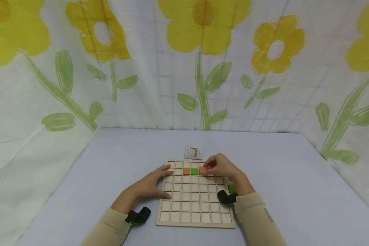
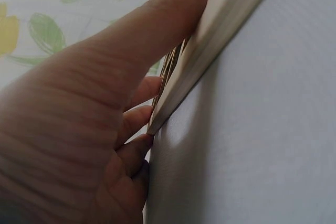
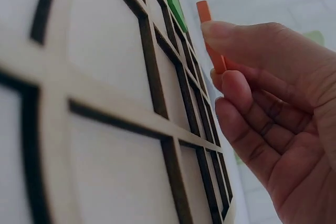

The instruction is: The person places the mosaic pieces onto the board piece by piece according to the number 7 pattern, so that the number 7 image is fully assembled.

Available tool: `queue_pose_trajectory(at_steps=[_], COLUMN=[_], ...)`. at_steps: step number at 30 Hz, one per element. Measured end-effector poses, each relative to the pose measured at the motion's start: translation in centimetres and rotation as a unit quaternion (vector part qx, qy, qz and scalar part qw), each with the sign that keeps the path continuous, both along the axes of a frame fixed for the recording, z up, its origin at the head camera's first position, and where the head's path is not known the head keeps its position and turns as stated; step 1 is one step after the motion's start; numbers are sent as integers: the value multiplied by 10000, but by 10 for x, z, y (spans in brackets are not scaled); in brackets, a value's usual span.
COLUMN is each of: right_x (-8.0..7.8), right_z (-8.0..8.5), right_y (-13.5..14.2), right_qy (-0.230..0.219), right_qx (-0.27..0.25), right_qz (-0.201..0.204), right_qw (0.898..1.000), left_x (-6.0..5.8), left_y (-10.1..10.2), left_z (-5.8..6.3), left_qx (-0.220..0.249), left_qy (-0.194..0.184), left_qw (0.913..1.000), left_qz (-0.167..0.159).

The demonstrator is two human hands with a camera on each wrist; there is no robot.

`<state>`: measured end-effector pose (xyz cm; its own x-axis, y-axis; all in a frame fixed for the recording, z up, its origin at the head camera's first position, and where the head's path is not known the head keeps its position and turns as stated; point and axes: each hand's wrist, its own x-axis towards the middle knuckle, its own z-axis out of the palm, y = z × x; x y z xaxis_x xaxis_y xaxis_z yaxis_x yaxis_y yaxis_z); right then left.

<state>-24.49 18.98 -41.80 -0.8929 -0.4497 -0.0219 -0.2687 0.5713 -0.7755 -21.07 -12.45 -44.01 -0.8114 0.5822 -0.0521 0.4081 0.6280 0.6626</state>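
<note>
A wooden grid board [image 1: 186,196] lies on the table. In its second row from the far edge sit an orange tile [image 1: 186,171] and, directly to its right, a green tile [image 1: 194,171]. My right hand [image 1: 222,166] pinches another square orange tile [image 3: 216,60] between thumb and fingers, over the cell right of the green one. The right wrist view shows this tile tilted up, edge-on, close above the grid. My left hand [image 1: 150,182] rests at the board's left side, thumb and fingers spread along the wooden rim [image 2: 181,80].
Just beyond the board's far edge lies a small printed grid card [image 1: 193,152] with coloured squares. A loose green tile [image 1: 231,188] is at the board's right edge by my right forearm, with a bit of orange [image 1: 231,178] showing behind it. A flower-printed curtain [image 1: 178,68] hangs behind the table.
</note>
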Motion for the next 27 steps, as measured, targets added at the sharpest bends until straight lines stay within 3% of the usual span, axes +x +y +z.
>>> queue_pose_trajectory(at_steps=[11, 27], right_x=[0, 0], right_z=[-10, -8], right_y=[1, 0], right_qy=[9, 87], right_qx=[-106, -148], right_qz=[70, 220], right_qw=[9999, 9996], left_x=[1, 1], left_y=[-1, 0], left_z=[0, 2], left_qx=[56, 9], left_qy=[-33, 46], left_qw=[10000, 10000], left_qz=[-44, -31])
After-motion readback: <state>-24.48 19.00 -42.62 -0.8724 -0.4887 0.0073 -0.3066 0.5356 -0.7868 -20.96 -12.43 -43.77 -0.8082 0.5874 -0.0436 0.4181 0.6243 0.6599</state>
